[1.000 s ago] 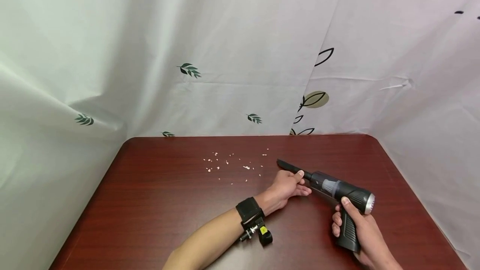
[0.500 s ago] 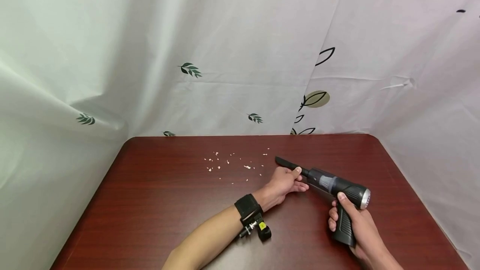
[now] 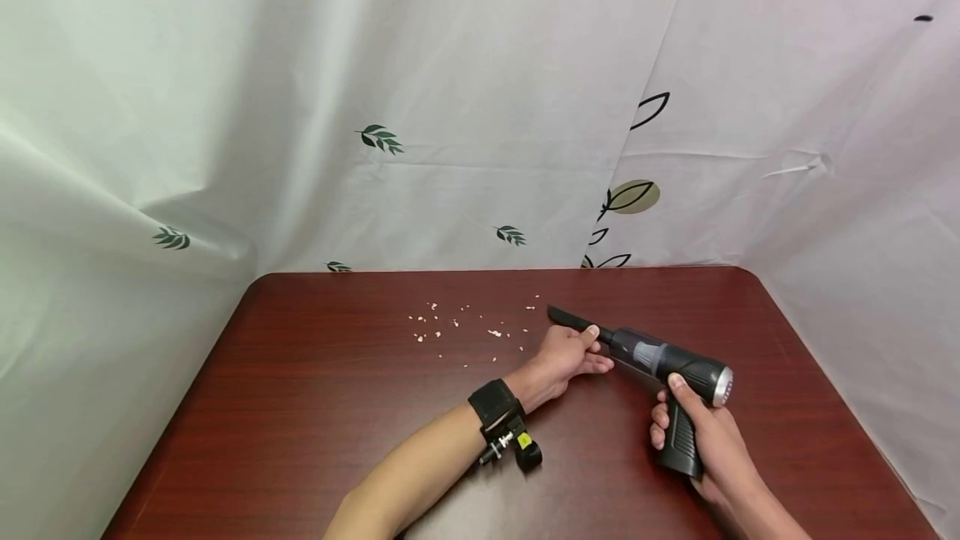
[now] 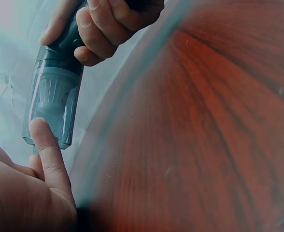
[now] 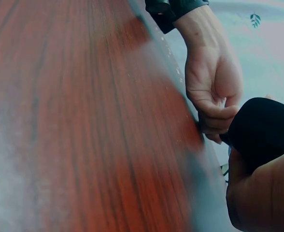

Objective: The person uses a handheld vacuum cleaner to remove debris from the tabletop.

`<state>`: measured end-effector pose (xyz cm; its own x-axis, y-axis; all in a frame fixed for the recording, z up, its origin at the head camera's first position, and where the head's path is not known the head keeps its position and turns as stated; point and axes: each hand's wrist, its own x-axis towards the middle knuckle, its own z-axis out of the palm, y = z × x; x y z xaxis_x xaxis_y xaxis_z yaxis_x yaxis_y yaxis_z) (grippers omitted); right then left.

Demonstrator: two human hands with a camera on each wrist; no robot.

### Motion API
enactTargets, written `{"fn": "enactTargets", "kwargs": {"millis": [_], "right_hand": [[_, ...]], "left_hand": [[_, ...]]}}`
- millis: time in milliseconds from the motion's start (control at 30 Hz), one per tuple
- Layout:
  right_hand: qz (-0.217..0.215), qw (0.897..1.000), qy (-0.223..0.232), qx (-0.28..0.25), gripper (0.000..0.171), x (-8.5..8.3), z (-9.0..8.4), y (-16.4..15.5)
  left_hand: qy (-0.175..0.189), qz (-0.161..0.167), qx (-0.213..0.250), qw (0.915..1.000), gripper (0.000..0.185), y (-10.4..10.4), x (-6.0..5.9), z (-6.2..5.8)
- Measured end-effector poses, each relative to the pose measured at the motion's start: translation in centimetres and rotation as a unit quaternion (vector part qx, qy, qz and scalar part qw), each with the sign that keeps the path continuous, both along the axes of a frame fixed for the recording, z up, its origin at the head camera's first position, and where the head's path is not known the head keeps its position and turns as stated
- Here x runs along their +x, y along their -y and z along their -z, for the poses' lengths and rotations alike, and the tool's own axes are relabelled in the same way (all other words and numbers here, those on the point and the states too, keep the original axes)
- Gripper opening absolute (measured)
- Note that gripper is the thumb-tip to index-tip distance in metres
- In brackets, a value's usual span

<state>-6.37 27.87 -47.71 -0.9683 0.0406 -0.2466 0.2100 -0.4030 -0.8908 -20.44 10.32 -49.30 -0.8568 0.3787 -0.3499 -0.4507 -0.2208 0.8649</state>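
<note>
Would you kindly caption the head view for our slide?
Two hands steady a handheld vacuum on a dark red table, its nozzle aimed at scattered crumbs.

We see one little black vacuum (image 3: pixel 660 361), two hands on it, one dark red table (image 3: pixel 300 407), one black wrist band (image 3: pixel 497 417), and many tiny white crumbs (image 3: pixel 457 327), too many to count.

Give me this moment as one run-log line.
right hand: grips handheld vacuum handle | left hand: pinches nozzle | crumbs: on table
</note>
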Motion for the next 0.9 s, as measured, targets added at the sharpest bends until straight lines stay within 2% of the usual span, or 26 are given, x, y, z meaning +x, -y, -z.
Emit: {"fn": "enactTargets", "kwargs": {"millis": [167,467,900], "right_hand": [[0.016,1.000,0.003,0.004,0.037,-0.4,0.0,0.3],[0.020,1.000,0.006,0.013,0.038,-1.2,-0.3,0.8],[0.008,1.000,-0.002,0.004,0.038,-2.3,-0.3,1.1]], "left_hand": [[-0.001,-0.002,0.001,1.0000,0.034,-0.1,-0.5,0.0],[0.003,-0.007,-0.007,0.9999,0.035,0.1,-1.1,0.0],[-0.003,0.005,-0.003,1.0000,0.035,0.9,-2.0,0.1]]}}
